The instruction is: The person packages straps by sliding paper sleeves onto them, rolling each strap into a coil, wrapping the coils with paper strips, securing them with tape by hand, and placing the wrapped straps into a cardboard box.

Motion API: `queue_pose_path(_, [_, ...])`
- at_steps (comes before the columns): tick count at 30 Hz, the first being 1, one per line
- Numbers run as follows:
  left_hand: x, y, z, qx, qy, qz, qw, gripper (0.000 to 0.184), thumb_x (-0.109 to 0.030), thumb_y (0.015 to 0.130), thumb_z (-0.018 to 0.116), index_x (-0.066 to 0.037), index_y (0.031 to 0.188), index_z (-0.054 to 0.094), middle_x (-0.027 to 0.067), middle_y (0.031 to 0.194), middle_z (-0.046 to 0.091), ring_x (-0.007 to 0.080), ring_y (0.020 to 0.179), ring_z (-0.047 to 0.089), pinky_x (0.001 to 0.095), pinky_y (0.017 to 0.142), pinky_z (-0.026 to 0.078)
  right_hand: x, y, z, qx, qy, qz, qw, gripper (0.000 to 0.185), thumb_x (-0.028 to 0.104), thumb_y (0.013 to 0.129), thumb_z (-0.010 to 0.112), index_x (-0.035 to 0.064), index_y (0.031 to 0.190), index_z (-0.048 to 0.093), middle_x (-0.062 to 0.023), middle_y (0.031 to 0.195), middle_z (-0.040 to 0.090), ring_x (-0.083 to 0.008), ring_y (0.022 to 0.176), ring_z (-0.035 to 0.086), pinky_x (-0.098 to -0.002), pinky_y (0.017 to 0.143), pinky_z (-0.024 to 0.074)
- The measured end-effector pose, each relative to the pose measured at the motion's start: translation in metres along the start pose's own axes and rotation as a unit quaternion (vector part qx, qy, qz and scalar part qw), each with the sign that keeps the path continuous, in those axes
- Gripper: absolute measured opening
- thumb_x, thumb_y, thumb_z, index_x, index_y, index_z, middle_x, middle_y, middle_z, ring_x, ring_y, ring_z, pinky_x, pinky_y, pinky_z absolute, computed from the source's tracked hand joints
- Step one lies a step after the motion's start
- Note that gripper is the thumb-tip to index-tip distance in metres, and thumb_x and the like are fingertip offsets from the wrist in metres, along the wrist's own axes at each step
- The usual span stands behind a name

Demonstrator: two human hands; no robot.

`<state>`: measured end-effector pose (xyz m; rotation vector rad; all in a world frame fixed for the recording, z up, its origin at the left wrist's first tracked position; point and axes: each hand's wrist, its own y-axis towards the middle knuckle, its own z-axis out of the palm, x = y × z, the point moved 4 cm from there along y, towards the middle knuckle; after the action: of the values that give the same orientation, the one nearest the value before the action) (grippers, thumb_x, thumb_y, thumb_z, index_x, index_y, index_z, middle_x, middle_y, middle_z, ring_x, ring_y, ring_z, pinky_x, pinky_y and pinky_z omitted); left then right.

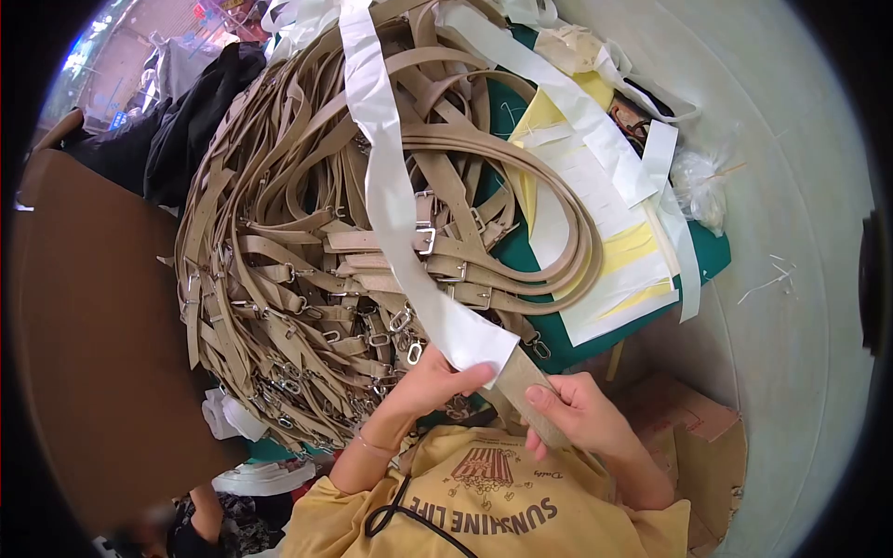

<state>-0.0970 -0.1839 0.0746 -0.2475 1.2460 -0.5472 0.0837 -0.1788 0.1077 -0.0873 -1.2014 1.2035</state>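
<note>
My left hand (434, 379) pinches the lower end of a long white paper-like strip (383, 177), thumb on top and fingers hidden beneath. This end lies against a wide beige strap (530, 395). My right hand (593, 414) grips the same strap just below the white end, thumb on its face. Beyond my hands is a big heap of beige straps (279, 195) with metal buckles (426, 242) and clips (415, 353). Several straps curve in loops to the right.
White and yellow sheets (605, 232) lie on a green surface (702, 260) at the right. A clear plastic bag (698, 181) rests near the pale wall (791, 186). A cardboard box (702, 446) stands at lower right, a brown panel (102, 325) at left. Another person's arm (206, 511) shows at lower left.
</note>
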Motion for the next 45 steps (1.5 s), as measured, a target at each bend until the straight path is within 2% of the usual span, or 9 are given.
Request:
queue_pose_path(7, [-0.011,0.008,0.028,0.028,-0.161,0.037,0.986,0.034,-0.027,0.087,0.061,0.000,0.109,0.055,0.0095,0.103,0.060,0.0167,0.098,0.058,0.0295,0.084,0.048,-0.005,-0.016,0.003,-0.011,0.012,-0.012,1.000,0.034,0.026,0.096,0.045,-0.0041,0.084,0.056,-0.0107,0.066,0.062,-0.0146,0.053,0.062,-0.0245,0.050,0.0485])
queue_pose_path(15, [0.006,-0.013,0.054,-0.099,-0.254,-0.126,0.954,0.027,-0.024,0.090,0.055,-0.001,0.103,0.056,0.0095,0.102,0.060,0.0221,0.104,0.056,0.0361,0.092,0.045,-0.024,-0.026,0.018,-0.059,-0.079,-0.045,0.994,0.031,0.022,0.097,0.044,-0.0055,0.089,0.056,-0.0093,0.068,0.063,-0.0111,0.058,0.061,-0.0243,0.055,0.0498])
queue_pose_path(21, [0.018,-0.006,0.067,0.137,-0.107,-0.095,0.980,0.046,-0.034,0.089,0.057,0.002,0.118,0.051,0.0149,0.116,0.056,0.0278,0.114,0.050,0.0390,0.098,0.040,-0.031,-0.029,0.020,-0.055,0.011,-0.083,0.995,0.031,0.023,0.097,0.043,-0.0056,0.095,0.055,-0.0091,0.070,0.063,-0.0119,0.059,0.061,-0.0245,0.056,0.0503])
queue_pose_path(23, [0.014,0.000,0.071,0.132,-0.314,-0.043,0.939,0.062,-0.043,0.087,0.056,0.002,0.127,0.042,0.0160,0.128,0.049,0.0299,0.119,0.046,0.0404,0.099,0.039,-0.030,-0.030,0.016,-0.063,0.027,-0.090,0.994,0.031,0.023,0.097,0.043,-0.0051,0.097,0.055,-0.0089,0.070,0.063,-0.0125,0.061,0.062,-0.0252,0.058,0.0509])
queue_pose_path(31, [-0.024,0.015,0.078,0.136,-0.522,0.026,0.842,0.030,-0.022,0.096,0.044,-0.005,0.121,0.043,-0.0019,0.072,0.035,0.0084,0.063,0.036,0.0241,0.069,0.037,-0.046,-0.043,0.010,-0.125,-0.203,-0.235,0.942,0.029,0.021,0.097,0.044,-0.0053,0.097,0.055,-0.0102,0.078,0.064,-0.0143,0.071,0.062,-0.0278,0.066,0.0502])
queue_pose_path(37, [-0.020,-0.020,0.112,0.288,-0.113,-0.072,0.948,0.059,-0.031,0.089,0.054,-0.002,0.135,0.032,0.0093,0.121,0.050,0.0145,0.102,0.053,0.0302,0.083,0.048,-0.047,-0.051,0.008,-0.060,0.008,-0.200,0.978,0.027,0.018,0.096,0.047,-0.0078,0.097,0.056,-0.0112,0.083,0.064,-0.0158,0.080,0.062,-0.0286,0.073,0.0498])
queue_pose_path(40, [-0.034,0.015,0.091,0.109,-0.417,-0.067,0.900,0.062,-0.034,0.090,0.054,-0.003,0.137,0.028,0.0077,0.118,0.050,0.0138,0.098,0.052,0.0283,0.080,0.046,-0.045,-0.054,0.013,-0.037,-0.011,-0.186,0.982,0.022,0.010,0.093,0.047,-0.0087,0.100,0.056,-0.0101,0.085,0.064,-0.0174,0.083,0.062,-0.0300,0.077,0.0489])
queue_pose_path(42, [-0.041,0.020,0.095,0.275,-0.555,-0.053,0.783,0.054,-0.030,0.092,0.051,-0.003,0.135,0.031,0.0034,0.101,0.050,0.0113,0.081,0.047,0.0267,0.072,0.043,-0.043,-0.052,0.017,-0.025,-0.056,-0.231,0.971,0.024,0.010,0.090,0.052,-0.0083,0.105,0.056,-0.0098,0.091,0.064,-0.0195,0.092,0.060,-0.0316,0.082,0.0471])
queue_pose_path(45, [-0.059,0.021,0.080,0.206,-0.580,0.008,0.788,0.047,-0.024,0.094,0.048,-0.006,0.135,0.032,0.0009,0.093,0.047,0.0103,0.074,0.042,0.0265,0.067,0.042,-0.052,-0.040,0.011,-0.047,-0.227,-0.258,0.938,0.025,0.014,0.090,0.054,-0.0063,0.105,0.057,-0.0101,0.092,0.062,-0.0175,0.093,0.058,-0.0299,0.083,0.0456])
